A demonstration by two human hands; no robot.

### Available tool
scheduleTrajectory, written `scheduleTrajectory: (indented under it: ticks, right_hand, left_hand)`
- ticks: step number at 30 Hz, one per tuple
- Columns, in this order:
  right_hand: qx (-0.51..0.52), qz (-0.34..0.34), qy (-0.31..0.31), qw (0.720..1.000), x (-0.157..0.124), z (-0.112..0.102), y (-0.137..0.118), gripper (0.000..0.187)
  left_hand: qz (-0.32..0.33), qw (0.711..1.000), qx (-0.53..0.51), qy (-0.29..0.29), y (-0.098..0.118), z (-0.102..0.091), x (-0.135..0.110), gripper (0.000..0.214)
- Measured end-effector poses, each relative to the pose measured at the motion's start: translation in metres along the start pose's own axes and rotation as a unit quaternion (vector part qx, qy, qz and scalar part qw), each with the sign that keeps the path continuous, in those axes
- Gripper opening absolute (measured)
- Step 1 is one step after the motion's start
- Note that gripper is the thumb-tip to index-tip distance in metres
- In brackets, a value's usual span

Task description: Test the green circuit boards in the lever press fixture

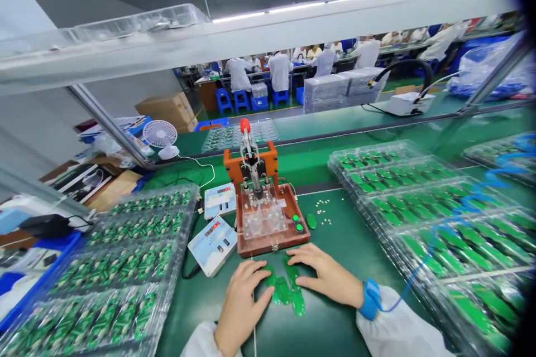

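Several small green circuit boards [285,290] lie on the green mat at the near edge. My left hand [243,304] rests on their left side, fingers curled down onto one board. My right hand [324,276] lies flat over their right side, fingers stretched toward the left; it wears a blue wrist strap [370,298] with a coiled blue cord. Just beyond both hands stands a brown test jig [268,217] with a clear top plate, two green buttons and an upright red-knobbed lever [247,145].
Clear trays of green boards [125,268] fill the left; more trays [439,217] fill the right. Two white meters [211,244] sit left of the jig. A loose board and small white parts [320,213] lie right of it. People work at benches far behind.
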State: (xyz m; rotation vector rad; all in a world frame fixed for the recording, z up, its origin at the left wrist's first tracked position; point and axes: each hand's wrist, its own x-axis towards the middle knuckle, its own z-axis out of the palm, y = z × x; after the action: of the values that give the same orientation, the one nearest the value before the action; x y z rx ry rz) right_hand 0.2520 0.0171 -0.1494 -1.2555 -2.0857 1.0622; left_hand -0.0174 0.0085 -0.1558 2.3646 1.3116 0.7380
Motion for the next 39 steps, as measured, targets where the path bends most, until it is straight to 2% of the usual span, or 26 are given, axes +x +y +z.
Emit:
scheduleTrajectory:
  ticks: [7,11,15,17,19,21,24,33,39]
  right_hand:
    - [0.007,-0.001,0.001,1.000,0.002,0.004,-0.001,0.031]
    - [0.028,-0.020,-0.001,0.999,-0.004,-0.010,-0.019,0.030]
    - [-0.017,-0.084,0.081,0.993,0.016,-0.033,-0.036,0.027]
    - [-0.060,-0.103,0.123,0.985,0.038,-0.041,-0.037,0.027]
    - [-0.082,-0.112,0.137,0.981,0.061,-0.044,-0.033,0.028]
    - [-0.098,-0.120,0.140,0.978,0.079,-0.043,-0.029,0.030]
    - [-0.125,-0.129,0.143,0.973,0.091,-0.039,-0.023,0.031]
    - [-0.157,-0.144,0.130,0.968,0.090,-0.038,-0.019,0.022]
    - [-0.171,-0.147,0.131,0.965,0.085,-0.036,-0.022,0.024]
  left_hand:
    - [-0.006,1.000,-0.017,-0.001,-0.001,0.002,-0.001,0.021]
    - [0.016,0.997,-0.063,0.042,0.000,-0.016,0.004,0.022]
    - [0.047,0.989,-0.067,0.120,-0.009,-0.045,0.034,0.017]
    - [0.056,0.987,-0.055,0.139,-0.017,-0.055,0.056,0.016]
    - [0.064,0.987,-0.049,0.139,-0.023,-0.058,0.077,0.015]
    - [0.073,0.988,-0.043,0.126,-0.028,-0.058,0.092,0.015]
    - [0.087,0.991,-0.031,0.094,-0.030,-0.054,0.100,0.012]
    - [0.095,0.992,-0.037,0.070,-0.033,-0.050,0.100,0.006]
    - [0.109,0.987,-0.050,0.106,-0.033,-0.041,0.095,0.008]
